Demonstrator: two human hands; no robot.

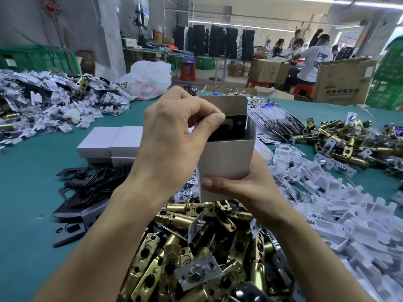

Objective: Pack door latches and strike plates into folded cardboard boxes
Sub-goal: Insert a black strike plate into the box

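Teal table (26, 171): brass latches (174, 247), black strike plates (91, 188), closed white boxes (109, 140), white inserts (349, 214).

**Finishes at the packing table**

The small white cardboard box (226, 158): matt, smooth paperboard. In its mouth, a black metal strike plate (231, 129): satin, low sheen. The heap of brass-coloured metal latches (174, 219): glossy, reflective plating; dull silver faceplates among them. The loose black metal plates (87, 188): matt. The teal table (26, 192) covering: smooth, unglossy. The white plastic bag (150, 79): thin, crinkled, faintly shiny.
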